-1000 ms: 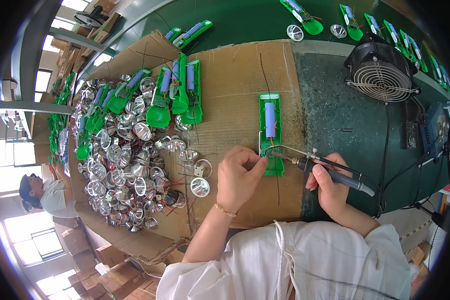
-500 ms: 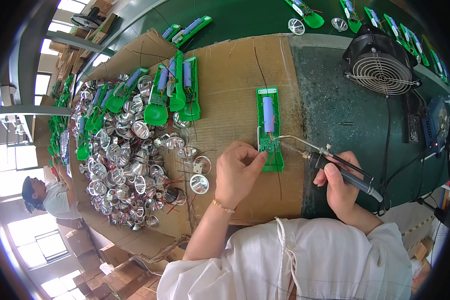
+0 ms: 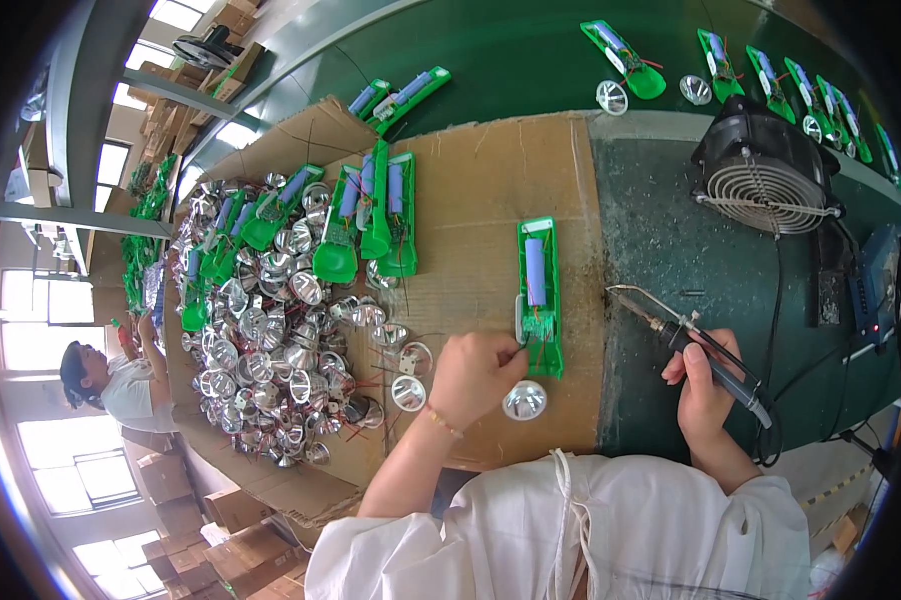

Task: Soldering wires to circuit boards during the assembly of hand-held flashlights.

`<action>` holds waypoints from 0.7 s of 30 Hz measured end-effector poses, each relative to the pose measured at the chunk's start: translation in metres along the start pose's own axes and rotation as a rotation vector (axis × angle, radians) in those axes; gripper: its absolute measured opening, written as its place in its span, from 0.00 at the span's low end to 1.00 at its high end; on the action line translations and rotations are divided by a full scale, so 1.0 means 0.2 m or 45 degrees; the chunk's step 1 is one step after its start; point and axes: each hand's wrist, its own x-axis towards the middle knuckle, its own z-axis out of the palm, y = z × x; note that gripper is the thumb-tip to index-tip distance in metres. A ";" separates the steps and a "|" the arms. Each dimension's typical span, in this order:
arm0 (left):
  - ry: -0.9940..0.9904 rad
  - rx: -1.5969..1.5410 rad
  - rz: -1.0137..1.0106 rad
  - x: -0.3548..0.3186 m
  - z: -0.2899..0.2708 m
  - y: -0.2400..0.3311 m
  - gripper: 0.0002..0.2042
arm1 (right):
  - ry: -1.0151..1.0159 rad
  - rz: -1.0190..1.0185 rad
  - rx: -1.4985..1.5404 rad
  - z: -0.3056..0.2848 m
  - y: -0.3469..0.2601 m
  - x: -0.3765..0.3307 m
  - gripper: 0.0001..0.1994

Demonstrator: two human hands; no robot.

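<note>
A green plastic housing lies on the cardboard with a purple battery cell and a small green circuit board in it. My left hand is closed at the housing's lower left edge, by thin wires near the board; what its fingertips pinch, if anything, is hidden. Just below the housing sits a shiny reflector cup. My right hand grips a soldering iron with a thin solder-feed tube, its tip over the dark green mat, apart from the housing.
On the left a large heap of reflector cups carries several filled green housings. A black fan with a wire guard stands at right, beside a blue box. More housings line the far bench. At far left another person works.
The soldering iron has drawn away from the circuit board to the right. My left hand has shifted down along the housing, and a reflector cup now shows at its lower end. The view has tilted slightly.
</note>
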 end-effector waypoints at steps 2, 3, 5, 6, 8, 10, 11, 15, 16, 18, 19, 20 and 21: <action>0.007 -0.153 -0.069 0.16 -0.06 0.06 0.07 | 0.037 0.011 -0.020 -0.01 0.00 0.02 0.08; 0.064 -0.087 -0.015 0.29 -0.09 0.08 0.08 | 0.071 0.027 -0.043 0.01 0.01 0.03 0.09; 0.204 -0.032 0.106 0.54 -0.19 0.09 0.08 | 0.068 0.050 -0.028 0.04 0.01 0.01 0.08; 0.303 -0.025 0.039 0.68 -0.24 0.09 0.09 | 0.070 0.046 -0.025 0.04 0.01 0.01 0.08; 0.492 -0.020 0.006 0.85 -0.40 0.08 0.14 | 0.016 0.121 0.059 0.04 0.00 0.00 0.07; 0.529 0.000 0.010 0.88 -0.61 0.07 0.15 | 0.028 0.136 0.040 0.02 0.00 -0.01 0.07; 0.633 -0.029 -0.006 0.80 -0.70 0.16 0.16 | 0.033 0.139 0.028 0.00 0.00 -0.01 0.07; 0.479 0.725 -0.144 0.53 -0.97 -0.11 0.14 | -0.012 0.146 0.065 0.01 0.00 0.01 0.07; 0.387 0.898 -0.207 0.46 -0.98 -0.21 0.13 | -0.018 0.147 0.067 0.03 -0.01 0.00 0.07; 0.168 0.952 -0.479 0.37 -0.92 -0.25 0.10 | -0.045 0.188 0.083 0.04 -0.03 -0.01 0.07; 0.182 0.951 -0.391 0.34 -0.86 -0.29 0.09 | -0.057 0.190 0.081 0.04 -0.03 -0.01 0.07; 0.257 0.918 -0.388 0.32 -0.82 -0.32 0.08 | -0.058 0.181 0.063 0.03 -0.03 -0.01 0.07; 0.333 0.884 -0.383 0.30 -0.80 -0.35 0.08 | -0.059 0.171 0.045 0.03 -0.03 -0.01 0.07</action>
